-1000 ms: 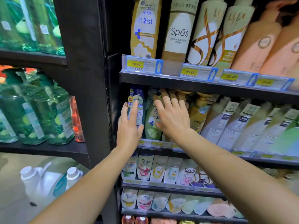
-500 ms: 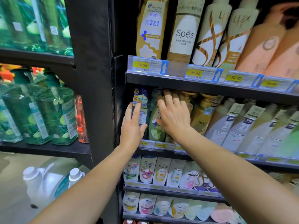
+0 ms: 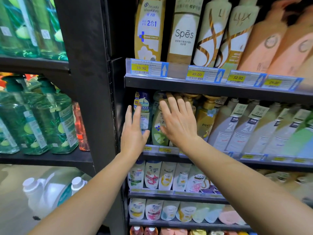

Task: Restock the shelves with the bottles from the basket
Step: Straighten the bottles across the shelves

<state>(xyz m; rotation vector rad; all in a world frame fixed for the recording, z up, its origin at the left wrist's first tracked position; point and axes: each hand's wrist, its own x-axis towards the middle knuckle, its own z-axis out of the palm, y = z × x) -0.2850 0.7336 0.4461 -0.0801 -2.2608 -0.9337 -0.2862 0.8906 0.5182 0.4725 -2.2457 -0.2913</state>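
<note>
Both your arms reach up into the middle of the frame, to the second shelf [image 3: 186, 154] of the shampoo bay. Your left hand [image 3: 133, 133] is flat, fingers straight and spread, lying against the front of the blue-and-white Head & Shoulders bottle [image 3: 143, 112] at the far left end of that shelf, hard by the black upright post [image 3: 91, 82]. Your right hand [image 3: 177, 122] is flat too, fingers straight and fanned, over the green Head & Shoulders bottle [image 3: 159, 131] just beside the first one; its fingertips reach up toward the gold pump tops under the shelf above. Neither hand grips anything.

Right of your right hand stands a gold Pantene bottle [image 3: 205, 119], then a row of white bottles [image 3: 237, 131] leaning toward the right edge. On the shelf above, centre top, a gold Head & Shoulders 2-in-1 bottle [image 3: 149, 31] stands beside a Spes bottle [image 3: 183, 33] and two Lux bottles [image 3: 220, 36], with yellow price tags [image 3: 141, 68] along the rail. Below your arms, rows of refill pouches [image 3: 152, 175] fill two lower shelves. At the left of the frame sit green pump bottles [image 3: 42, 119]. No basket shows in this view.
</note>
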